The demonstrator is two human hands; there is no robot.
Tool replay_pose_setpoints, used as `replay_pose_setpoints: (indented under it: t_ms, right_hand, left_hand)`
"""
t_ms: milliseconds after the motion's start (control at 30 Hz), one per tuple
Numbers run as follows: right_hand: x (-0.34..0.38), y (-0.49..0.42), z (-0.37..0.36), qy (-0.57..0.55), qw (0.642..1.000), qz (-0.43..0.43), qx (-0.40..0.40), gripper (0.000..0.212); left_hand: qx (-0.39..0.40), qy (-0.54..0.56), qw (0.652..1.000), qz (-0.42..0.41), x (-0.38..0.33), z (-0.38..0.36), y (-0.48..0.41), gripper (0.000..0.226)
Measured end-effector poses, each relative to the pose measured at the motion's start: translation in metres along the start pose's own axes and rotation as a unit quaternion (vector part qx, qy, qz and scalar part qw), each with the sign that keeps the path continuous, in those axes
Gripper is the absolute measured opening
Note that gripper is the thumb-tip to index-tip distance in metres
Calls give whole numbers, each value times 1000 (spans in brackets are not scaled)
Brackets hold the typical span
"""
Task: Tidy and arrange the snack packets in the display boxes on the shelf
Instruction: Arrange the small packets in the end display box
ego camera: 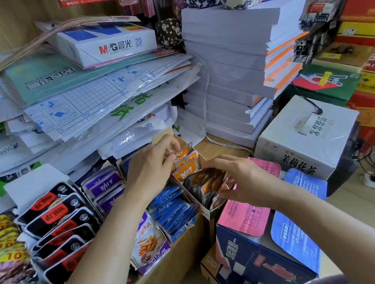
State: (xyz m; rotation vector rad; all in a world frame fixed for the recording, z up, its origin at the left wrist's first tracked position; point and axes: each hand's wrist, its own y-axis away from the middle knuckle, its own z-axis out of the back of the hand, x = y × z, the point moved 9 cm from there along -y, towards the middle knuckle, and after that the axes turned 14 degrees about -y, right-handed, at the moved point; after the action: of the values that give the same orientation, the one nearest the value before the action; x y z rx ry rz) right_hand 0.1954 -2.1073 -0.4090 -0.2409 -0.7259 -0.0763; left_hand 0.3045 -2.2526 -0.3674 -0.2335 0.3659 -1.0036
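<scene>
Several orange packets (185, 165) stand upright in a row inside the narrow display box (207, 212) that sits between the two hands. A looser bunch of darker packets (206, 186) leans unevenly at the box's near end. The left hand (150, 169) reaches over the far end, thumb and fingers pinching the tops of the rear orange packets. The right hand (244, 177) curls round the darker packets and grips them, so both hands are touching the contents of this one box.

Just beyond the left forearm, the blue packets (172, 204), purple packets (105, 186) and black-and-red packets (57, 217) already lie in fairly even overlapping rows. That part of the shelf (168, 272) looks mostly done. What seems left is to straighten the dark bunch into line with the orange row. A fries packet (149, 242) also sits at the front beneath the left forearm and may need a place.

Behind the hands rise heaped paper stacks (230, 55). Past the right hand stands a white carton (305, 137), and a pink bag (244, 217) lies just under that wrist.
</scene>
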Motion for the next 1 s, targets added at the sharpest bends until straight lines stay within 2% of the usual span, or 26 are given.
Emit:
replay_pose_setpoints:
  t_ms: [100,233,333,467,567,700,800,1000]
  right_hand:
    - [-1,-1,-1,-9,1000,-2,4,72]
    - [-1,-2,-2,-21,1000,-9,3,73]
    - [0,-3,-1,-25,1000,-8,0,73]
    - [0,-3,-2,-36,999,-10,0,72]
    - [-2,-3,-2,-35,999,-12,0,72]
    - [-4,-4,-2,-37,999,-14,-2,71]
    - [-5,-5,-2,-32,999,-17,-3,71]
    - [-1,-5,0,-34,999,-13,0,70]
  left_hand:
    - [-5,-40,999,-12,-3,-1,3,12]
    - [-1,-106,994,-22,-1,-8,0,39]
    - [28,-167,985,-11,2,-17,-2,48]
    - [41,-212,976,-1,3,-21,-3,43]
    - [41,-234,971,6,4,-22,-2,47]
    - [95,-257,962,0,1,-32,0,50]
    - [110,-236,965,9,5,-33,-1,47]
    - [104,-195,975,30,4,-32,-1,27]
